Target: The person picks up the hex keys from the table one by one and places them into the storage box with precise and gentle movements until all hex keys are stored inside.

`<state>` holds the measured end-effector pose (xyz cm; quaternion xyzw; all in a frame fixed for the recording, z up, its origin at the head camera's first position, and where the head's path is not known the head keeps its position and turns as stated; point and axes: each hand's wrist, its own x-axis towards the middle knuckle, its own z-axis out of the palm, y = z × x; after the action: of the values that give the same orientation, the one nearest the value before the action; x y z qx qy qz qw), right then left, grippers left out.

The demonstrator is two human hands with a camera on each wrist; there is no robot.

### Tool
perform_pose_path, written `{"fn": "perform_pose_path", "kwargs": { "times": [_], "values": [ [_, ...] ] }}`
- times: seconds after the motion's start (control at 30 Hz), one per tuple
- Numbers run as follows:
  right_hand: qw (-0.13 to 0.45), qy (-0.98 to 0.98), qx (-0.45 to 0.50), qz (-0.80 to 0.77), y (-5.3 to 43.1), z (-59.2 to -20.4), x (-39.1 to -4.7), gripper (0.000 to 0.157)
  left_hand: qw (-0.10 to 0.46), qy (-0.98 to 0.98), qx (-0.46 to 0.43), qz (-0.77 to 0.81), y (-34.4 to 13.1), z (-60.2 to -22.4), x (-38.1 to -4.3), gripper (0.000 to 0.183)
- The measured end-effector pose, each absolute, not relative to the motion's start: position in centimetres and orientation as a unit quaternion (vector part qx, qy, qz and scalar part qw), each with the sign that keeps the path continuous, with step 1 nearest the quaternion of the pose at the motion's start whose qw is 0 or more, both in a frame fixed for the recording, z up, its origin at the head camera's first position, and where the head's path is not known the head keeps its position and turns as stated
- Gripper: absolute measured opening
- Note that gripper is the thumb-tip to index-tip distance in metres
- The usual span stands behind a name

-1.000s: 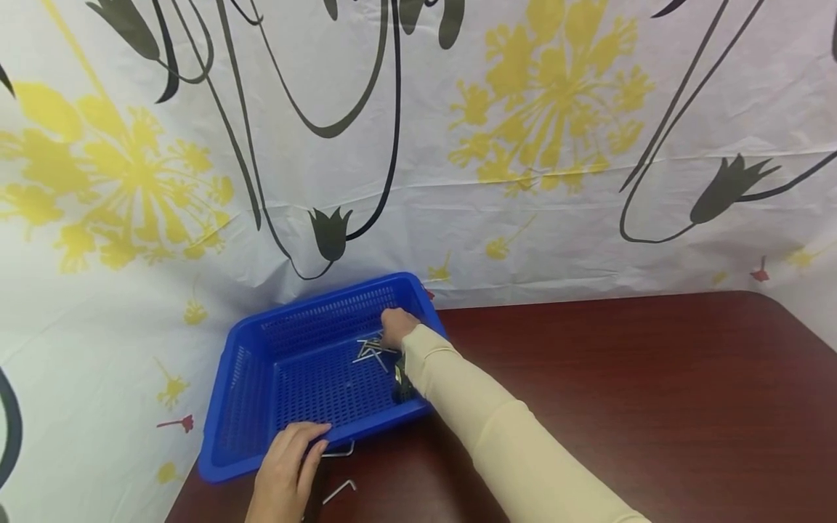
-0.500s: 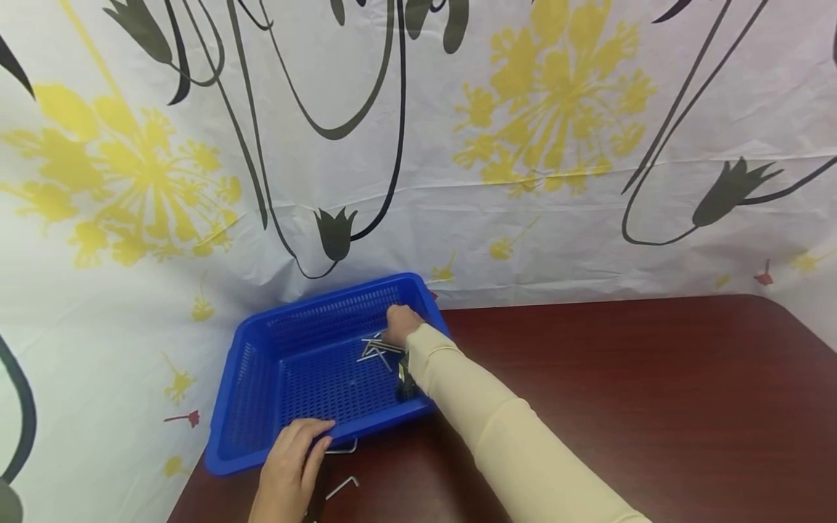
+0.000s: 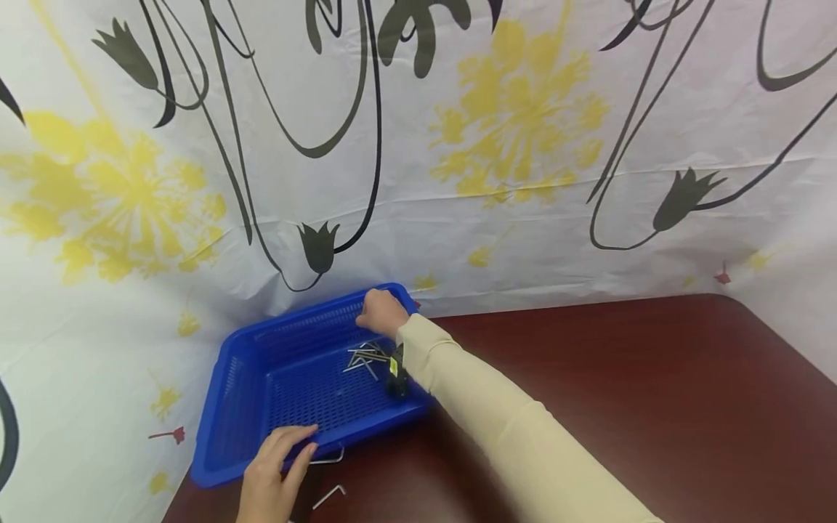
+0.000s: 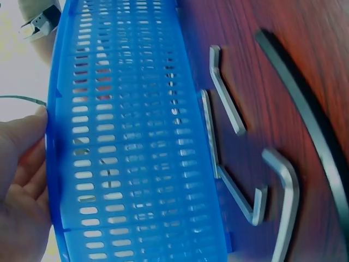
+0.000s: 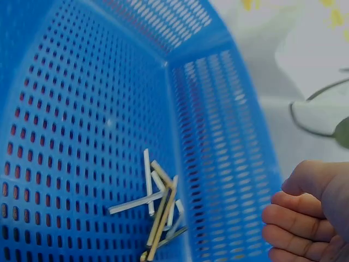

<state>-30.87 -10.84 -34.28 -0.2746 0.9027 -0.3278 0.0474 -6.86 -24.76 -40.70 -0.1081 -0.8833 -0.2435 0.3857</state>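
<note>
A blue perforated plastic basket (image 3: pixel 261 334) stands on the table with a small pile of silver and brass-coloured hex keys (image 5: pixel 163 204) inside. My left hand (image 3: pixel 271 472) holds its near rim, with the thumb by the outer wall and fingers over the edge. Raised above the pile is my right hand (image 3: pixel 382 314), close to the far right corner. Its fingers (image 5: pixel 294 226) are curled in and no thing shows between them. Outside the near wall lie several loose hex keys (image 4: pixel 226 93), one (image 4: pixel 286 202) thicker than the others.
A dark curved bar (image 4: pixel 308 109) lies beside the loose hex keys. Below the right cuff a dark object (image 3: pixel 397 374) has a yellow patch; its kind is unclear. The reddish-brown table (image 3: pixel 588 385) stretches right. Behind hangs a white sheet (image 3: pixel 418 145) with printed flowers.
My right hand has risen from the hex keys toward the basket's far rim, uncovering more of the pile. My left hand has stayed on the near rim. The head view has shifted slightly.
</note>
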Motion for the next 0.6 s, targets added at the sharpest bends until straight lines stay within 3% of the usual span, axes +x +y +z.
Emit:
{"fn": "perform_pose_path", "kwargs": {
  "times": [0.1,0.2,0.23,0.33,0.43,0.6],
  "values": [
    [0.045,0.899,-0.289,-0.325,-10.6,-33.1,-29.8,0.047,0.407,-0.873,-0.110,-0.244,-24.6,-40.6,-6.8,0.044],
    [0.035,0.894,-0.306,-0.325,-10.2,-32.4,-29.0,0.048,0.426,-0.863,-0.133,-0.237,-24.4,-40.5,-6.8,0.016],
    [0.034,0.892,-0.311,-0.327,-9.9,-32.2,-28.8,0.049,0.432,-0.859,-0.145,-0.236,-24.3,-40.5,-6.8,0.015],
    [0.028,0.887,-0.320,-0.330,-9.1,-32.1,-28.2,0.048,0.430,-0.852,-0.175,-0.242,-24.1,-40.9,-6.8,0.044],
    [0.033,0.885,-0.324,-0.331,-8.2,-32.3,-27.5,0.047,0.426,-0.851,-0.196,-0.236,-24.1,-41.9,-6.5,0.046],
    [0.034,0.884,-0.329,-0.329,-7.0,-33.2,-26.5,0.047,0.376,-0.870,-0.224,-0.227,-25.1,-44.4,-6.0,0.020]
  ]
}}
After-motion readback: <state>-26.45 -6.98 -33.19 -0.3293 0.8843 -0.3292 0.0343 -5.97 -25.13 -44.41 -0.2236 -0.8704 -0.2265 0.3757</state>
